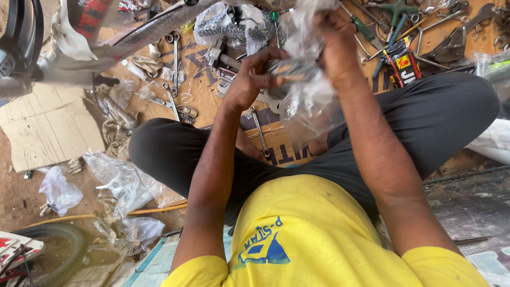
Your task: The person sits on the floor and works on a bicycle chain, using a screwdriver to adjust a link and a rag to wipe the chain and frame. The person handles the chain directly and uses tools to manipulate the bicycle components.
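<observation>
I sit cross-legged and hold a clear plastic bag (305, 101) up in front of me. My left hand (254, 77) pinches the bag's left side, where a metal part (289, 72) shows through the plastic. Above and to the right, my right hand (336, 45) grips the crumpled top of the bag. The bag hangs down between my forearms, over a cardboard sheet (276, 143) on the ground.
Spanners (172, 95) and other hand tools (393, 21) lie scattered on cardboard ahead. More crumpled plastic bags (119, 183) lie at the left beside flat cardboard (48, 127). A bicycle frame (154, 26) crosses the top left, and a tyre (58, 250) sits bottom left.
</observation>
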